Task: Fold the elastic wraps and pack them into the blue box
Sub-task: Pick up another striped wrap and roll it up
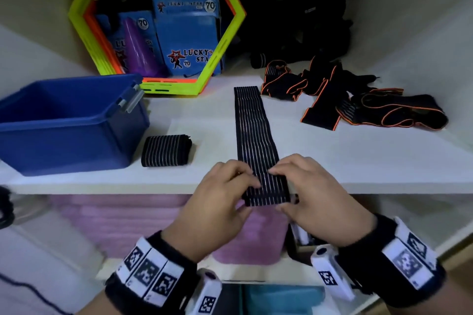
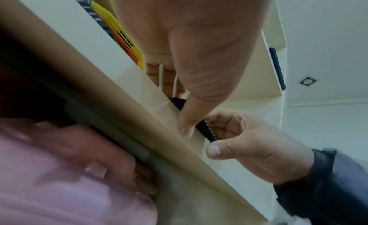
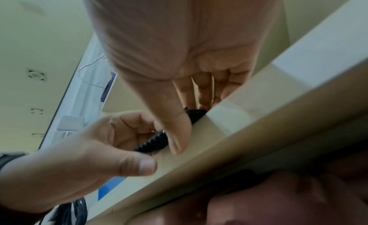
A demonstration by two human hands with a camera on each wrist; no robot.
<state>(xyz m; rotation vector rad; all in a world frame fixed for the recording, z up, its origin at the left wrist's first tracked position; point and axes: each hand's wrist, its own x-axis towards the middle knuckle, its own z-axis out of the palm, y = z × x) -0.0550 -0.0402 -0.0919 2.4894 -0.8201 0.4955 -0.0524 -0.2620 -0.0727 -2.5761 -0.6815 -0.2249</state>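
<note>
A long black elastic wrap with white stripes (image 1: 253, 130) lies stretched out on the white shelf (image 1: 358, 161), its near end folded over at the shelf's front edge. My left hand (image 1: 225, 192) and right hand (image 1: 304, 186) pinch that folded end from either side, fingers on top and thumbs below. The wrist views show the wrap's black edge (image 2: 207, 130) (image 3: 155, 143) held between both hands. A folded striped wrap (image 1: 166, 150) lies beside the open blue box (image 1: 64, 120) at the left, whose inside shows nothing.
A pile of black wraps with orange trim (image 1: 358, 100) lies at the right. Green hexagon frames (image 1: 158, 23) stand at the back around blue packages. Black straps are heaped behind. Pink storage (image 1: 143, 220) sits under the shelf.
</note>
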